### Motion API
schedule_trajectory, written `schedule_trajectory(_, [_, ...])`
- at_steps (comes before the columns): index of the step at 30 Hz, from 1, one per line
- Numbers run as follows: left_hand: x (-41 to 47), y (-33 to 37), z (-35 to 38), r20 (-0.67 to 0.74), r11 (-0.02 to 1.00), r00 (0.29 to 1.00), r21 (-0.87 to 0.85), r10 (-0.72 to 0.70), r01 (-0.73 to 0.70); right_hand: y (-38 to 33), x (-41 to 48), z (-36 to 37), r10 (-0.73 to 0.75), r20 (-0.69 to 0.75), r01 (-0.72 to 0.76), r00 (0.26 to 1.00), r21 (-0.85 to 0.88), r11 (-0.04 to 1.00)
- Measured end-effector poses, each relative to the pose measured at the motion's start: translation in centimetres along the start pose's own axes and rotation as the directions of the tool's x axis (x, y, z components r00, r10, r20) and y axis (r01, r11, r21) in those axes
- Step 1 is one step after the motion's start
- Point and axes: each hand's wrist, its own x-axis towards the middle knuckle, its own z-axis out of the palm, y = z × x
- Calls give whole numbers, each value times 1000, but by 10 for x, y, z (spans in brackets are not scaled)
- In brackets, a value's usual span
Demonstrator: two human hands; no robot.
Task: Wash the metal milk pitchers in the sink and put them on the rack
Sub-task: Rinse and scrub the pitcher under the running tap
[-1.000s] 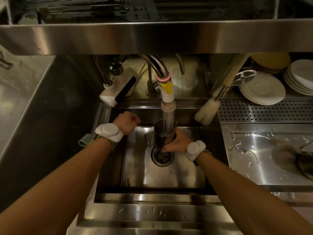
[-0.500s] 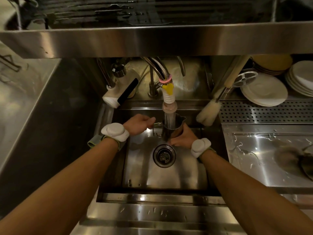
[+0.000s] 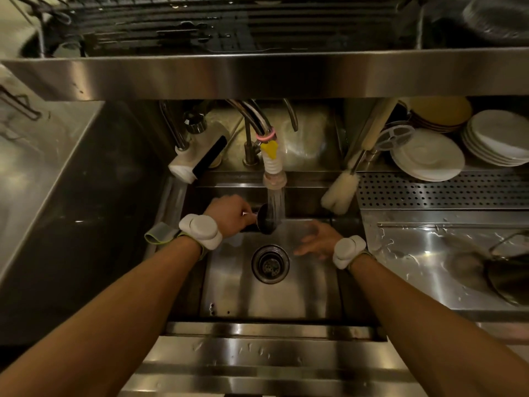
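Pitcher (image 3: 265,219) is of dark, shiny metal. It is tipped on its side under the water, over the back part of the sink (image 3: 286,296), and its round mouth looks to the right.

The widest thing is the steel shelf (image 3: 257,77), flat and brushed, and on top of it lies the rack (image 3: 200,27) of thin dark wires. Below is the sink, a square steel basin with a smooth wet floor. At its right the steel counter (image 3: 415,253) carries drops of water, and behind it is a panel (image 3: 443,190) with many small holes. White round plates (image 3: 428,154) are stacked there.

The left hand (image 3: 229,214) is curled around the left side of the pitcher and holds it in the stream. The right hand (image 3: 317,242) is blurred, with the fingers spread, and it holds nothing; it is near the pitcher, apart from it.

The tap (image 3: 274,179) ends in a ribbed white hose with a yellow piece. A fluffy pale brush (image 3: 340,193) leans at the sink corner. The round drain (image 3: 270,263) has a dark strainer.
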Motion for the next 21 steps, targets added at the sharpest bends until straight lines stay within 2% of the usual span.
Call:
schedule_trajectory(3, [-8,5,-4,-88,980,992,188,89,-71,-4,-2,0,-5,-17,4,1000,-38,999])
schedule_trajectory(8, [-15,4,-4,-146,921,974,375,172,-107,-15,-3,7,-10,-35,7,999,-88,996])
schedule_trajectory(15, [-25,12,-5,-82,782,959,599,271,-170,-18,-4,7,-12,-88,3,996,-101,995])
schedule_trajectory(21, [-23,12,-6,-83,718,941,669,327,-191,-23,-6,6,-30,-91,19,995,-122,992])
